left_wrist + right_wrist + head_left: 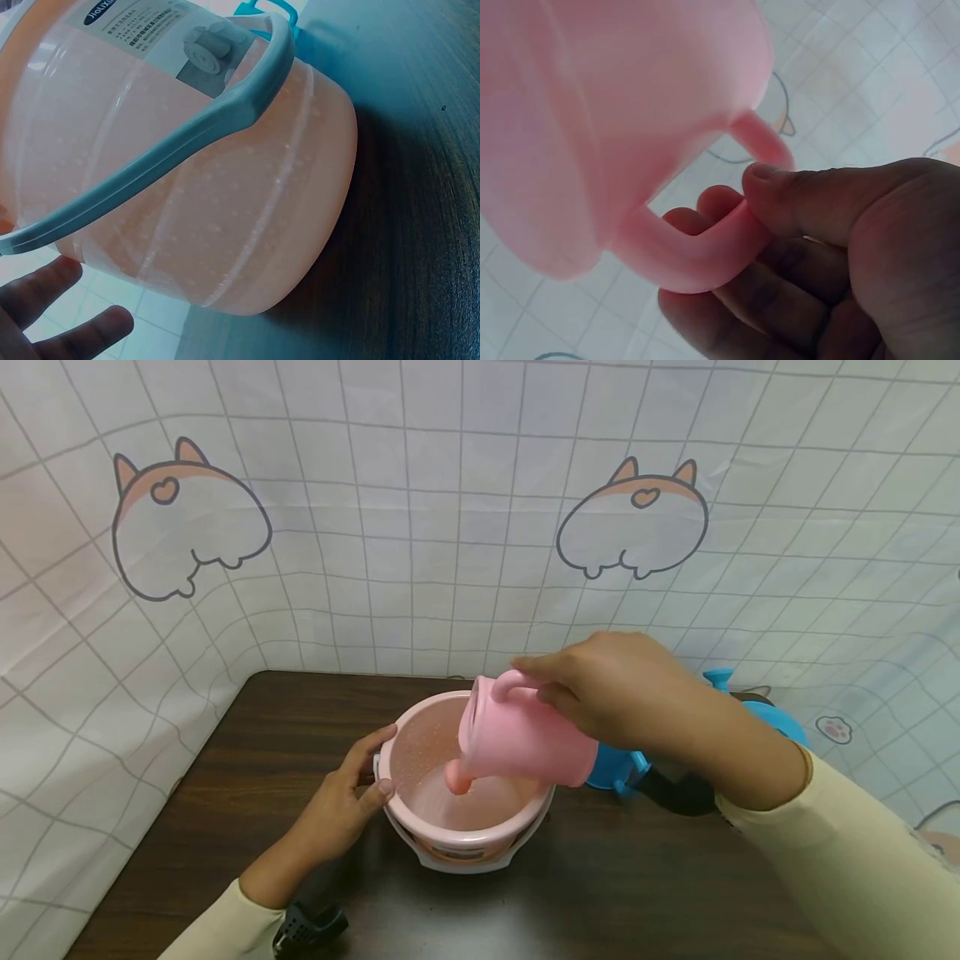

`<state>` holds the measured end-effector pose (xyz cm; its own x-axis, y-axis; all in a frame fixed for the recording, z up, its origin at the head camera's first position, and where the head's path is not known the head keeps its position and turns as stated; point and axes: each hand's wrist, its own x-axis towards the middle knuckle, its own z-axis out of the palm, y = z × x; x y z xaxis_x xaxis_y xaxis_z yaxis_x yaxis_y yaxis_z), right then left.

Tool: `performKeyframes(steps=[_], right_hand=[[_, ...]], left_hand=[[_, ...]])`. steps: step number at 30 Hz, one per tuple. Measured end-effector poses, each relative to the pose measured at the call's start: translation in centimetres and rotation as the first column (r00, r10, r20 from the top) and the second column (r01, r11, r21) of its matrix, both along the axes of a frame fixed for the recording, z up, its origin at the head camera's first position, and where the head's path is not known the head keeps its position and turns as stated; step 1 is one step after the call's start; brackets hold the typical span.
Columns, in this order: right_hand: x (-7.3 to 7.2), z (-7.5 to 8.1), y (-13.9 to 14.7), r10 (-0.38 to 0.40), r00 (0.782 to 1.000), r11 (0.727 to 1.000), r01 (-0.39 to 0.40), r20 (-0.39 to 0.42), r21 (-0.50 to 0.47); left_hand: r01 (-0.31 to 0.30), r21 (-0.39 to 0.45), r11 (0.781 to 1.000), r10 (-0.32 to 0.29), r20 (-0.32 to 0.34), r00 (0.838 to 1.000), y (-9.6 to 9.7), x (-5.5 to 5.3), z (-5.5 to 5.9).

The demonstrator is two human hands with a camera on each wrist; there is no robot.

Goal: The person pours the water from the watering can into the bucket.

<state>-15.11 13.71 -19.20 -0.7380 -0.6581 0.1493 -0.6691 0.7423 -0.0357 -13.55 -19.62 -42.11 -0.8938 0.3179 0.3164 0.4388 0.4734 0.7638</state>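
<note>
- Pink watering can [528, 743]: tipped over pink bucket [465, 838], rose [458, 777] aimed inside.
- R hand [607, 693]: fingers curled round can's handle [697, 264].
- L hand [341, 806]: thumb + fingertip on bucket rim, others straight, loose.
- Risk: can may swing if R grip slackens; bucket may slide if bumped, L contact being light.
- L wrist cam: label [150, 26] print, illegible in head cam; head cam alone: bucket's interior.

The can [528, 739] looks smooth, satiny plastic; the bucket [465, 838], glossier translucent plastic. The table [600, 877] is wood-grained, shiny on its near side.
</note>
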Motion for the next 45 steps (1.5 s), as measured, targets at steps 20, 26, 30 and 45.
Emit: performKeyframes(steps=[20, 26, 30, 45], right_hand=[[0.1, -2.7, 6.1, 0.091, 0.994, 0.923, -0.105, -0.057, -0.371], [0.2, -3.3, 7.0, 0.082, 0.995, 0.910, -0.096, -0.051, -0.404], [0.2, -3.7, 7.7, 0.076, 0.996, 0.904, -0.086, -0.040, -0.418], [1.5, -6.0, 10.3, -0.079, 0.987, 0.881, 0.136, 0.142, -0.453]], left_hand=[[-0.018, -0.021, 1.000, 0.018, 0.036, 0.999, -0.2, -0.1, 0.3], [-0.017, -0.027, 0.999, 0.018, 0.032, 0.999, -0.2, -0.1, 0.4], [-0.013, -0.026, 1.000, 0.014, 0.028, 1.000, -0.3, -0.2, 0.3], [-0.009, -0.031, 0.999, 0.010, 0.016, 1.000, -0.2, 0.1, 0.5]])
